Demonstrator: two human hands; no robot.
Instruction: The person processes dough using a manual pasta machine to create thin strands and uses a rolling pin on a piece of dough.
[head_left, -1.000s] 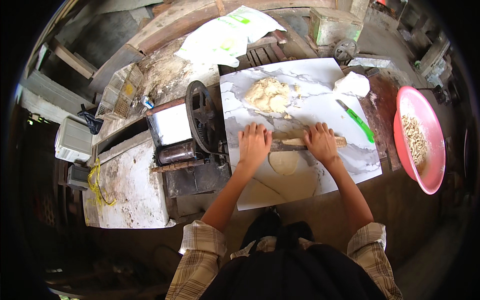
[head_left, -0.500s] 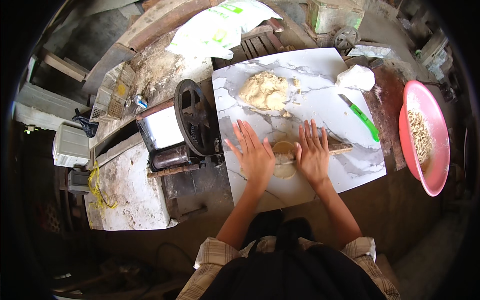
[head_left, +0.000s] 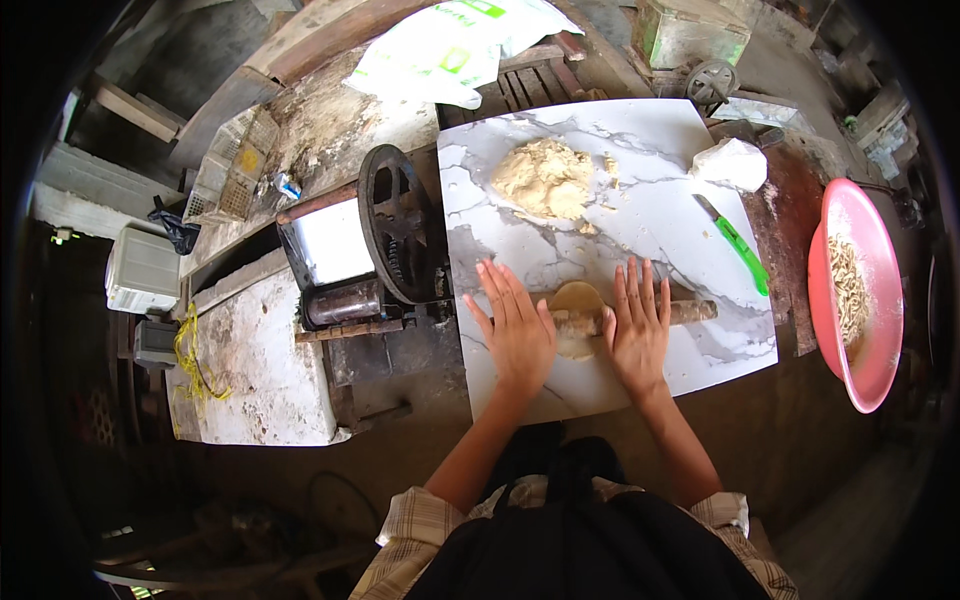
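Observation:
My left hand (head_left: 520,335) and my right hand (head_left: 638,335) lie palm down with fingers stretched out on a wooden rolling pin (head_left: 692,312). The pin crosses a small flattened round of dough (head_left: 577,296) between the hands, and its right end sticks out past my right hand. Neither hand wraps its fingers round the pin; the pin's left end is hidden under my left hand. Beyond them, a rough mound of pale dough (head_left: 545,180) rests on the marble-patterned board (head_left: 640,240), with crumbs beside it.
A green-handled knife (head_left: 738,250) and a white bundle (head_left: 730,165) lie at the board's right side. Further right stands a pink basin (head_left: 885,320) holding pale strips. A hand-wheeled roller machine (head_left: 390,225) adjoins the left edge. Behind is a white-and-green sack (head_left: 450,60).
Both hands and the rolling pin have moved slightly toward me over the dough; more of the round shows beyond the pin. The whole view has also shifted a little.

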